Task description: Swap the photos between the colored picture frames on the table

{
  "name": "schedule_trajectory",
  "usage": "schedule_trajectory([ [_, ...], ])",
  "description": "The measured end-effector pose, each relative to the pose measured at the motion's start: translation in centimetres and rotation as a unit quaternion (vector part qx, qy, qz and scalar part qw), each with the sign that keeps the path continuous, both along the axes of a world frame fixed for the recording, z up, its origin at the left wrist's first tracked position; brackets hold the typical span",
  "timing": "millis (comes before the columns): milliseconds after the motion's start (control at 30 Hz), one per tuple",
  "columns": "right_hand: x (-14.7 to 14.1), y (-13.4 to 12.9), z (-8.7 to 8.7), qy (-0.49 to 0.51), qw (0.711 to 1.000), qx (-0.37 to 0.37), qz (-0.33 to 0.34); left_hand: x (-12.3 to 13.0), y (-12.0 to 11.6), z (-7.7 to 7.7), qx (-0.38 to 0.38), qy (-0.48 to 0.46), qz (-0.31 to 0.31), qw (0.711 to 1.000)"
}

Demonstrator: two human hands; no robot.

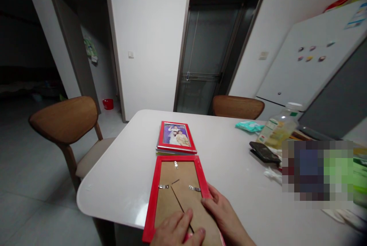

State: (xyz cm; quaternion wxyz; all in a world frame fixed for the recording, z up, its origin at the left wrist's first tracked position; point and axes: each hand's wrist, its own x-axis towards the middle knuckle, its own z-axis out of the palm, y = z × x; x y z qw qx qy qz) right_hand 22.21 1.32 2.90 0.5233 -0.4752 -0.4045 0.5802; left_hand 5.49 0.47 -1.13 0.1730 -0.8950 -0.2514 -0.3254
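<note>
A red picture frame point(151, 196) lies face down at the near side of the table, its brown backing board point(186, 173) showing. Metal clips sit on the top and both sides of the board, and a dark diagonal slit runs down it. My right hand point(225, 213) grips the frame's right edge, thumb on top. Over the lower part of the board, my left hand point(177, 230) rests with thumb and fingers apart, touching it beside the slit. Just beyond, another red picture frame point(176, 137) lies face up on a small stack, with a photo of people inside.
On the white table point(123, 181), to the right, are a plastic bottle point(278, 127), a dark phone-like object point(263, 153) and a teal packet point(249, 126). Wooden chairs stand at the left point(65, 119) and far side point(237, 106). A white fridge point(309, 66) is at right.
</note>
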Motion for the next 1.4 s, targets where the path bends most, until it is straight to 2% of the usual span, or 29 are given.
schedule_trajectory([
  [100, 1.0, 1.1, -0.7, -0.199, 0.979, 0.030, -0.030, 0.3, 0.4, 0.4, -0.014, 0.024, -0.011, 1.000],
  [200, 1.7, 1.7, -1.4, -0.381, 0.921, 0.060, -0.046, 0.7, 0.6, 0.7, -0.057, 0.065, -0.012, 0.996],
  [267, 1.8, 1.8, -1.7, -0.464, 0.881, 0.073, -0.049, 0.8, 0.5, 0.8, -0.075, 0.089, -0.012, 0.993],
  [333, 1.9, 1.8, -1.9, -0.522, 0.848, 0.079, -0.049, 0.7, 0.4, 1.0, -0.109, 0.091, -0.019, 0.990],
  [433, 2.1, 1.8, -1.6, -0.577, 0.811, 0.083, -0.041, -0.5, 0.8, 1.2, -0.201, 0.053, -0.029, 0.978],
  [467, 2.1, 1.9, -1.5, -0.588, 0.803, 0.089, -0.037, -1.1, 1.2, 1.3, -0.227, 0.034, -0.011, 0.973],
  [533, 2.2, 2.3, -1.1, -0.602, 0.790, 0.109, -0.029, -2.4, 2.2, 1.3, -0.258, -0.011, 0.070, 0.964],
  [600, 2.1, 3.0, -0.9, -0.610, 0.782, 0.130, -0.013, -3.4, 3.5, 1.1, -0.290, -0.055, 0.161, 0.942],
  [667, 1.8, 3.6, -0.8, -0.611, 0.779, 0.138, 0.006, -4.1, 4.5, 0.8, -0.334, -0.080, 0.198, 0.918],
  [767, 1.3, 4.3, -1.1, -0.611, 0.778, 0.145, 0.013, -4.3, 5.1, 0.3, -0.378, -0.100, 0.187, 0.901],
  [967, 1.1, 4.6, -1.9, -0.625, 0.765, 0.155, -0.010, -4.1, 4.9, 0.4, -0.397, -0.129, 0.173, 0.892],
  [1100, 1.0, 4.3, -1.7, -0.637, 0.754, 0.160, -0.011, -4.1, 4.9, 0.5, -0.405, -0.155, 0.170, 0.885],
  [1167, 0.7, 3.6, -1.3, -0.635, 0.750, 0.185, -0.015, -4.2, 4.8, 0.4, -0.407, -0.162, 0.165, 0.883],
  [1233, 0.2, 2.7, -0.6, -0.614, 0.756, 0.225, 0.040, -4.2, 4.8, 0.4, -0.406, -0.163, 0.161, 0.884],
  [1333, -0.9, 1.5, 0.4, -0.549, 0.769, 0.266, 0.191, -4.2, 4.7, 0.3, -0.405, -0.163, 0.162, 0.885],
  [1400, -1.5, 1.2, 0.7, -0.530, 0.769, 0.271, 0.232, -4.1, 4.7, 0.3, -0.404, -0.156, 0.167, 0.886],
])
